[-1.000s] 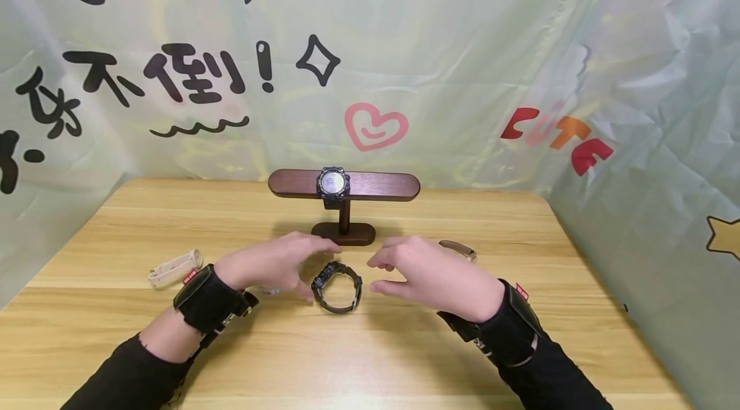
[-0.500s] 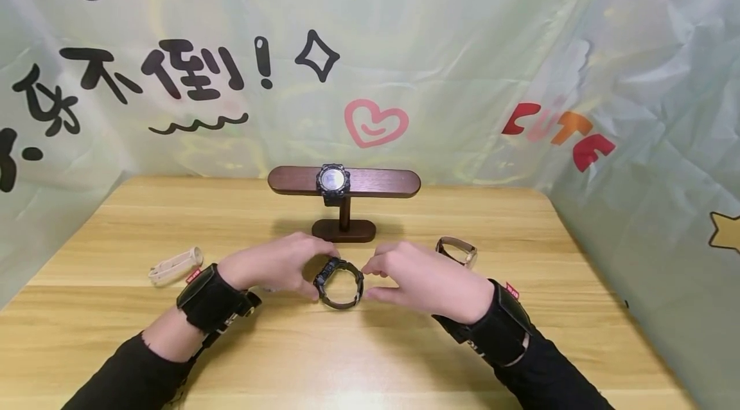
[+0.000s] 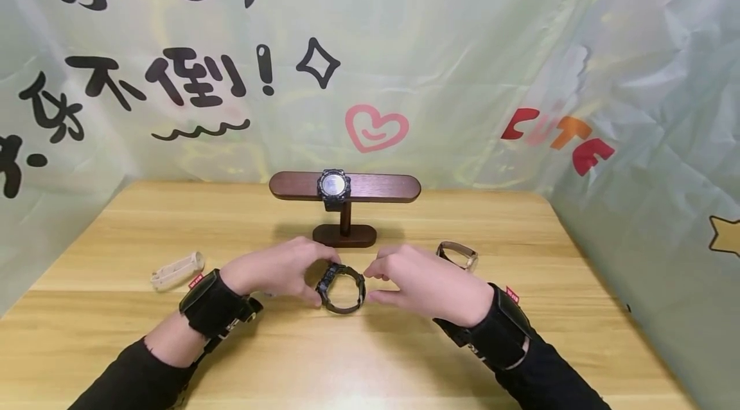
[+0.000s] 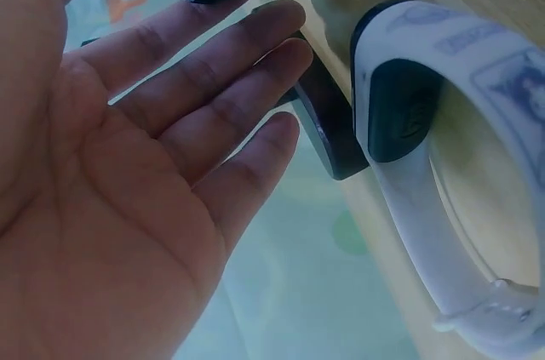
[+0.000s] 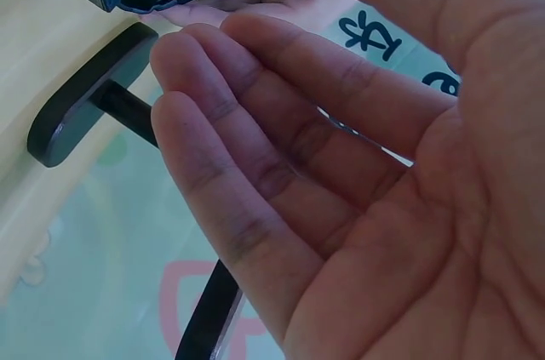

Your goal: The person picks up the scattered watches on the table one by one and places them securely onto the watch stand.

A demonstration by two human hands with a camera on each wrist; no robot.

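A pale green printed sheet [image 3: 462, 31] hangs behind and along the right, running out of frame. At 10 o'clock are black Chinese characters [image 3: 92, 63]; 不倒! reads clearly, while those higher up are cropped. Between 2 and 3 o'clock, coloured letters [image 3: 569, 130] spell CUTE, the U faint. A yellow star [image 3: 727, 234] at 3 o'clock is cut by the edge.

Below spreads a wood-grain desk [image 3: 202, 211]. A dark brown watch stand [image 3: 384, 187] is at its back, centre. The person's left hand [image 3: 283, 270], between 7 and 8 o'clock, pinches a dark watch [image 3: 327, 279] by its case, thumb and forefinger on either side, other fingers extended. The right hand [image 3: 419, 280], at 5 o'clock, is loosely open and holds nothing, fingertips just beside the strap. Black cuffs [image 3: 211, 301] circle both wrists; their red tags [image 3: 196, 281] are too small to read.

The dark watch is at 6 o'clock, strap looped; the left wrist view crops its face. That view also cuts off a white band [image 4: 404, 198] with a blurred cartoon print. A pale band [image 3: 175, 272] lies at 8 o'clock, a second watch [image 3: 333, 186] sits on the stand, and a brown band [image 3: 459, 248] at 4 o'clock is partly hidden by the right hand.
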